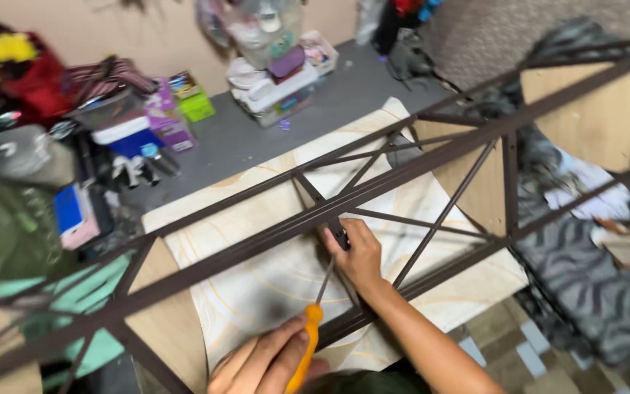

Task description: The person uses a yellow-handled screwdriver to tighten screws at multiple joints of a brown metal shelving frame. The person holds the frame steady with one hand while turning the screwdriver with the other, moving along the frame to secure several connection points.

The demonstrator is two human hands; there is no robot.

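The left hand (267, 361) was low in the view, near the bottom edge, with the fingers curled around the orange handle of a screwdriver (313, 321). The grip was closed and firm, and the thumb side pointed up toward the frame. The thin metal shaft of the screwdriver went up and a little to the right, and its tip reached a joint of the brown metal frame (271, 233), just beside the other hand. The right hand (359, 255) came in from the lower right; the forearm was stretched diagonally and passed behind one lower bar of the frame. This hand was clenched around a small dark part at the joint, where several thin diagonal braces met the long bar, but the picture was too blurred to tell what the part was. The frame lay on its side and crossed the whole view from lower left to upper right, with light wooden panels (585, 109) fixed in it. Under the frame a pale sheet with a curved yellow pattern (271, 284) covered the grey floor (257, 138). Well apart, along the wall, boxes and containers (271, 66) stood in a crowded heap.
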